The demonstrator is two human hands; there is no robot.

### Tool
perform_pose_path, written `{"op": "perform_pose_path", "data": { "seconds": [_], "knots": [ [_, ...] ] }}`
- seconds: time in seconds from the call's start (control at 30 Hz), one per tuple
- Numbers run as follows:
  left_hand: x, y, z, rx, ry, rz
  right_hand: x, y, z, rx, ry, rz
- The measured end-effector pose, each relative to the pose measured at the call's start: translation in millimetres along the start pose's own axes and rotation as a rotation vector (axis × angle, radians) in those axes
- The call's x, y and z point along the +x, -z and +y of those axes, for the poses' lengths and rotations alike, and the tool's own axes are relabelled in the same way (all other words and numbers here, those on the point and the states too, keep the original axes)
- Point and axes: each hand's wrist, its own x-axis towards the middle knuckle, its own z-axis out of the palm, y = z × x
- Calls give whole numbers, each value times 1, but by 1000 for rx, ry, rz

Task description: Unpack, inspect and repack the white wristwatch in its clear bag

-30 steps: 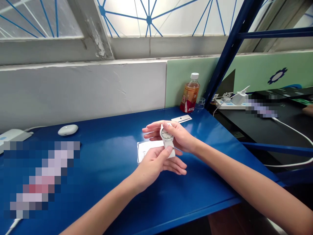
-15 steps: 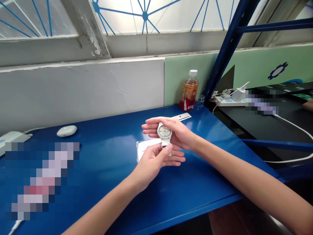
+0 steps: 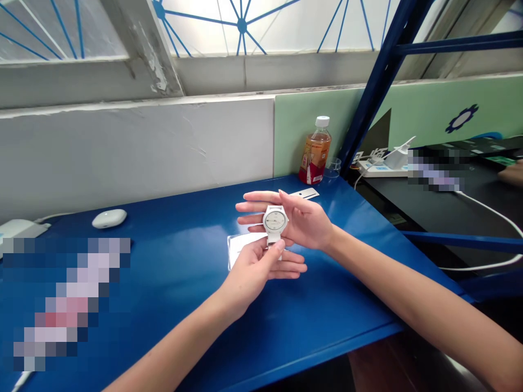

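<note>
Head view: your left hand (image 3: pixel 255 269) pinches the watch (image 3: pixel 275 219) by its lower strap, thumb on top and the other fingers loosely stretched under it. The watch is upright, dial facing you, held above the bench (image 3: pixel 171 283) between your two hands. Your right hand (image 3: pixel 302 222) is spread, fingers straight and pointing left, palm right behind the watch. The case looks to rest against that palm; can't tell if anything grips the upper strap.

A white card (image 3: pixel 238 246) lies flat on the bench just under your left fingertips. A white tag (image 3: pixel 305 194) lies beyond your right hand, nearer the wall. A bottle (image 3: pixel 315 152) stands upright at the back right corner, with a clear cup (image 3: pixel 334 167) just beside it. A white pod (image 3: pixel 109 218) sits well apart at back left. A power strip (image 3: pixel 382 170) is on the black surface to the right.
</note>
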Motion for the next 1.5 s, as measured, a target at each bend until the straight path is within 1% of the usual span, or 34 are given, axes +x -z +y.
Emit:
{"op": "perform_pose_path", "data": {
  "seconds": [0.23, 0.33, 0.5, 0.7, 0.83, 0.93, 1.07, 1.3, 1.5],
  "knots": [
    [-3, 0, 1, -26, -24, -74, 4, 2, 3, 4, -37, 106],
    [-2, 1, 0, -7, -10, -74, 4, 2, 3, 10, -42, 88],
    [1, 3, -1, -16, 26, -20, 2, 1, 0, 7, 9, 54],
    [-1, 2, -1, -16, -18, -41, 4, 2, 1, -1, 25, 87],
    [-1, 2, -1, -4, -60, -61, 5, 2, 3, 26, 12, 133],
    [-1, 3, 0, 3, -88, -52, 5, 2, 3, 49, -4, 141],
    [0, 3, 0, -5, -75, -20, 4, 3, 3, 39, -30, 101],
    [2, 4, 2, -25, -18, 32, 5, 3, 4, -6, 29, 85],
    [1, 3, 3, -32, -17, 57, 6, 7, 7, 20, 64, 110]
  ]
}}
